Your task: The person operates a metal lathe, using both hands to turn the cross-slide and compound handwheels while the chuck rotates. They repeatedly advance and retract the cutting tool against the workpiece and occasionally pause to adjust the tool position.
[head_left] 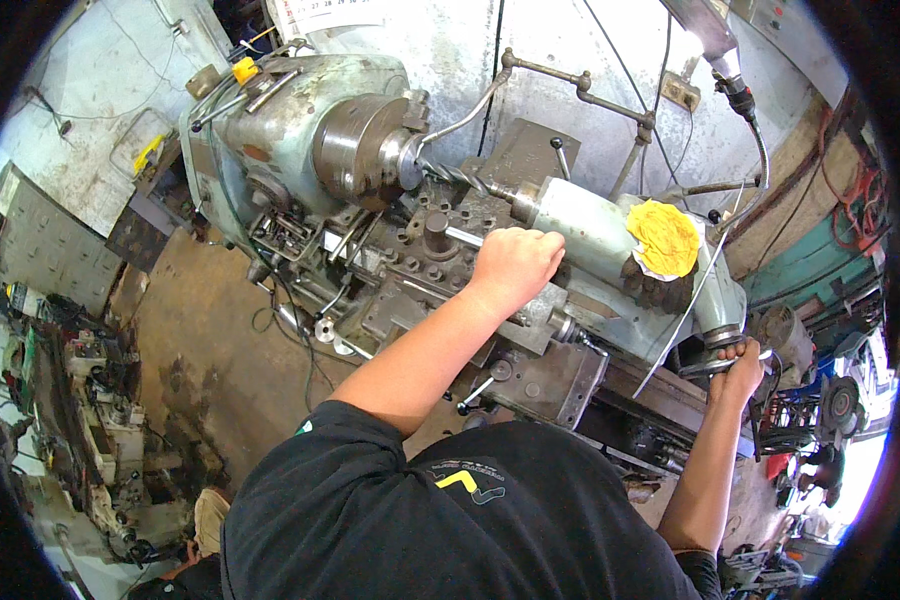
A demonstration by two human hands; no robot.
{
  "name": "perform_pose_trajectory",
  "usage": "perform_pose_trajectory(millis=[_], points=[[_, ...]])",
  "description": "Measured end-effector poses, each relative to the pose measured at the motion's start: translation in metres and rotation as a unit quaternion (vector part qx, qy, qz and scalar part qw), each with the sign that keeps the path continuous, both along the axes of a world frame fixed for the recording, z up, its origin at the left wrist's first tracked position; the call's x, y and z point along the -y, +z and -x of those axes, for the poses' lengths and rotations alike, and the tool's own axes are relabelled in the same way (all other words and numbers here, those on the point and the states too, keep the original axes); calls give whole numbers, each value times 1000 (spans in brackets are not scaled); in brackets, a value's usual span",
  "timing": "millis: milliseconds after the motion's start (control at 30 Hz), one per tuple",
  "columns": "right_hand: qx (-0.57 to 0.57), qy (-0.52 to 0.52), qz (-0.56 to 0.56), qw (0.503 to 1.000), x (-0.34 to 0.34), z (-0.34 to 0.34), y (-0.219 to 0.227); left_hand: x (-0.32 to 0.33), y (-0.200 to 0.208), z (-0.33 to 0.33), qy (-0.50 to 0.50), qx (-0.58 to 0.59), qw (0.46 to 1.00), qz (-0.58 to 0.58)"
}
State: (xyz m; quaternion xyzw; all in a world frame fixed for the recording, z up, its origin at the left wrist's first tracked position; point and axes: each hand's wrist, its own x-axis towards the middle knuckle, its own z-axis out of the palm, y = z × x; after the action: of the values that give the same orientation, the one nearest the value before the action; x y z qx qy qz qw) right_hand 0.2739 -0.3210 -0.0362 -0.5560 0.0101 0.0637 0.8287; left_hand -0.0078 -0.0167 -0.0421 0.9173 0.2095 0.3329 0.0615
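My left hand [518, 262] is closed in a fist at the end of the metal tool post handle [462, 237], which runs under it from the tool post [437, 236] of a lathe. At the right, my right hand [738, 372] wraps round the tailstock handwheel [708, 368]. The pale green tailstock [585, 222] carries a twist drill bit [457, 176]. Its tip reaches the round metal workpiece [406, 160] held in the lathe chuck [355, 150]. A bent coolant pipe [467, 122] ends close to the workpiece.
A yellow cloth [662, 240] and dark gloves [660, 288] lie on the tailstock, beside a thin rod [682, 318]. A lit work lamp [725, 65] hangs at the upper right. Another machine [95, 420] stands at the left. Part of another person [208, 520] shows at lower left.
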Motion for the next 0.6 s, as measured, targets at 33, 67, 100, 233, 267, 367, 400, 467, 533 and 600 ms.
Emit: perform_pose_trajectory(millis=[33, 67, 100, 233, 267, 367, 400, 467, 533, 600], points=[[-4, -4, 4, 1000, 0, 1, 1, 0, 0, 0, 1, -4, 1000, 0], [-2, -2, 1, 1000, -1, 2, 1, 0, 0, -1, 3, -7, 1000, 0], [-2, -1, -5, 1000, -1, 2, 2, 0, 0, -1, 1, -6, 1000, 0], [-6, -12, 2, 1000, -3, 5, 4, 0, 0, 0, 0, -4, 1000, 0], [-6, -12, 2, 1000, -3, 5, 4, 0, 0, 0, 0, -5, 1000, 0], [-9, -12, 1, 1000, -3, 3, 4, 0, 0, 0, 1, -5, 1000, -5], [-12, -4, -8, 1000, -2, 2, 4, 0, 0, 0, 1, -5, 1000, -4], [-3, -4, -2, 1000, -2, 1, 2, 0, 0, 0, 0, -6, 1000, -3], [20, 3, 13, 1000, -2, 2, -3, 0, 0, 0, 1, -8, 1000, -4], [41, 0, 38, 998, -3, 6, -9, 0, 1, 0, 2, -16, 1000, -1]])
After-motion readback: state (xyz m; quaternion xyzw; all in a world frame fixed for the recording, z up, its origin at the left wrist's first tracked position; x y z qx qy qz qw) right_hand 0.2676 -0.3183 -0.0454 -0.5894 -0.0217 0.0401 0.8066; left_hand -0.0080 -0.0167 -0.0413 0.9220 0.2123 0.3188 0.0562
